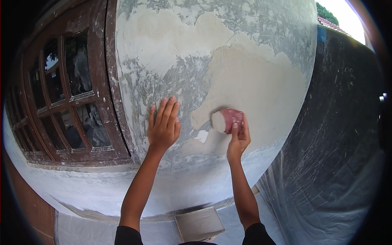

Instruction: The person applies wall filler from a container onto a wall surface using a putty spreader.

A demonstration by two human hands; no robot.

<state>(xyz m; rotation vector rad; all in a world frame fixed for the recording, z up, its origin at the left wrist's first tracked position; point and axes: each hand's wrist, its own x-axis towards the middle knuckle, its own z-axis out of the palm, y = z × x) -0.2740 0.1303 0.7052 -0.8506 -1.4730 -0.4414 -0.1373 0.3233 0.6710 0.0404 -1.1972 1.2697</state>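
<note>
My left hand lies flat against a grey plastered wall, fingers stretched out, to the left of a damp-looking beige putty patch. In my right hand is a dark red putty spreader, gripped between thumb and fingers. Pale putty coats its left end, which is held at the lower part of the patch; slight blur hides the exact contact. A small whiter spot shows on the wall between the two hands.
A brown wooden window with splattered panes borders the wall on the left. Dark plastic sheeting hangs at the right, spotted with white. Below, between my forearms, a square board or container with a beige top sits on the covered floor.
</note>
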